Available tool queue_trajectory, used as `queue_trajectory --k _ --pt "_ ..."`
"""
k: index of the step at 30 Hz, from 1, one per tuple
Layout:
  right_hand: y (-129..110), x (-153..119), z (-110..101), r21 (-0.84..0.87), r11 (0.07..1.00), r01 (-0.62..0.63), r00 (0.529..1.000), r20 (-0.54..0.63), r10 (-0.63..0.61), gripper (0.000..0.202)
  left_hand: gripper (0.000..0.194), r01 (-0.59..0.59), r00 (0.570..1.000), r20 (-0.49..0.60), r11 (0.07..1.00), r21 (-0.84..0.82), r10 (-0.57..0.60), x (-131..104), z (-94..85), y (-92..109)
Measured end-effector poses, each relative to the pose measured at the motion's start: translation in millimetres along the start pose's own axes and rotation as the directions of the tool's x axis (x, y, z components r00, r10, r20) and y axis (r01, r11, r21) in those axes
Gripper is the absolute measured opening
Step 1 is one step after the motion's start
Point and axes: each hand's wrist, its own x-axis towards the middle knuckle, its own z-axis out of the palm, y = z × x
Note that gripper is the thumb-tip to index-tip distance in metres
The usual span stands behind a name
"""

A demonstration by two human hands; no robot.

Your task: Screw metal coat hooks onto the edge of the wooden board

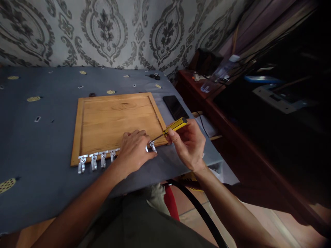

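A framed wooden panel (116, 119) lies on the blue patterned cloth, with several silver metal hooks (82, 164) along its near edge. My right hand (190, 141) grips a yellow and black screwdriver (176, 125) between thumb and fingers. The shaft slants down to the left, its tip at a metal hook (152, 146) near the panel's right corner. My left hand (136, 150) rests over the near edge, its fingers closed at that same hook, and covers part of the row.
A black phone (176, 107) lies right of the panel, and keys (154, 76) are near the cloth's far edge. To the right, a reddish-brown wooden desk (224, 119) holds a clear bottle (219, 74) and cables. A patterned curtain (103, 31) hangs behind.
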Motion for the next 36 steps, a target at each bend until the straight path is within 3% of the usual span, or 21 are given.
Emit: queue_trajectory --k 8,18,30,36 --pt "-0.6 0.0 1.1 0.031 1.0 -0.001 1.0 0.019 0.0 0.024 0.022 0.015 1.0 0.023 1.0 -0.001 -0.015 0.8 -2.4 1.5" --pt "-1.4 -2.4 1.2 -0.048 0.999 0.009 1.0 0.022 -0.008 0.02 0.022 -0.004 1.0 -0.009 1.0 -0.005 0.004 0.1 1.0 -0.5" --pt "-3.7 0.0 -4.8 -0.101 0.993 0.06 0.983 0.178 -0.042 0.017 0.023 -0.009 1.0 0.0 1.0 -0.006 0.009 -0.1 -0.1 -0.4" --pt "-4.0 3.5 -0.2 0.033 0.998 -0.045 0.991 0.125 0.041 0.026 0.023 0.018 0.999 0.03 1.0 0.012 -0.019 0.4 -3.7 2.7"
